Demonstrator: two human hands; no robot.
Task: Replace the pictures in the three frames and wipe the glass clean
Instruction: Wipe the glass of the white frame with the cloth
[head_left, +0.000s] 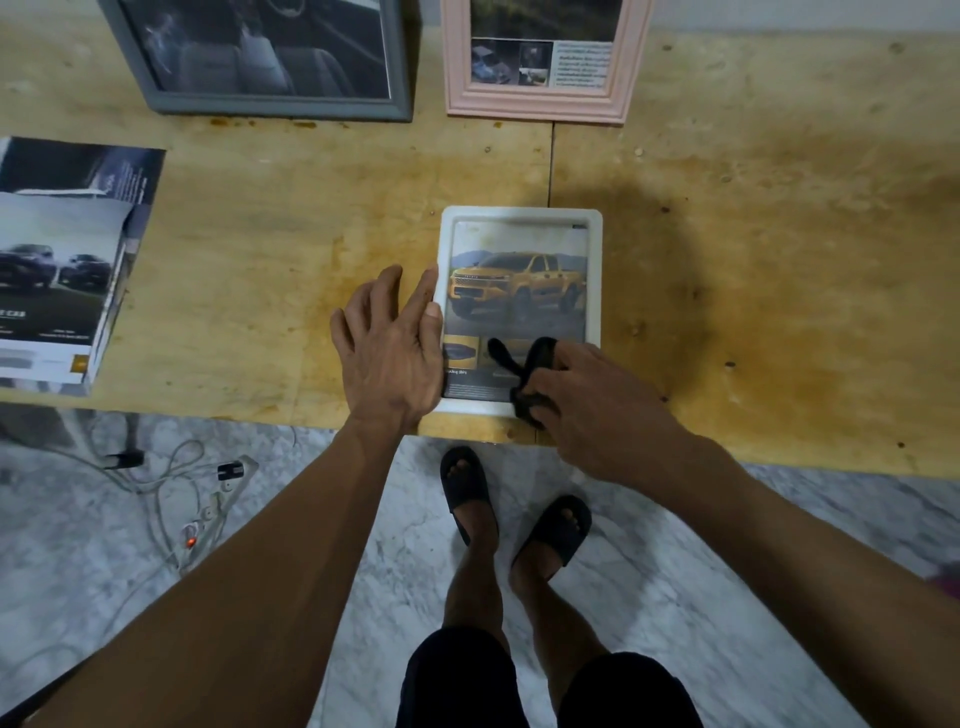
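White frame (595, 270) showing a yellow truck picture (517, 285); black cloth (524, 374); grey frame (270, 106); pink frame (540, 106); stained yellow-brown plywood tabletop (779, 260); grey-white marbled floor (675, 597); black sandals (465, 480).

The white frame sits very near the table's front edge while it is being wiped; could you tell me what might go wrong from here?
The white frame lies close to the table edge, so a wiping stroke toward the body could push it off. The left hand steadies only its left side with flat fingers, so it may pivot. The right hand holds a small black cloth; bare fingers could smudge the glass.
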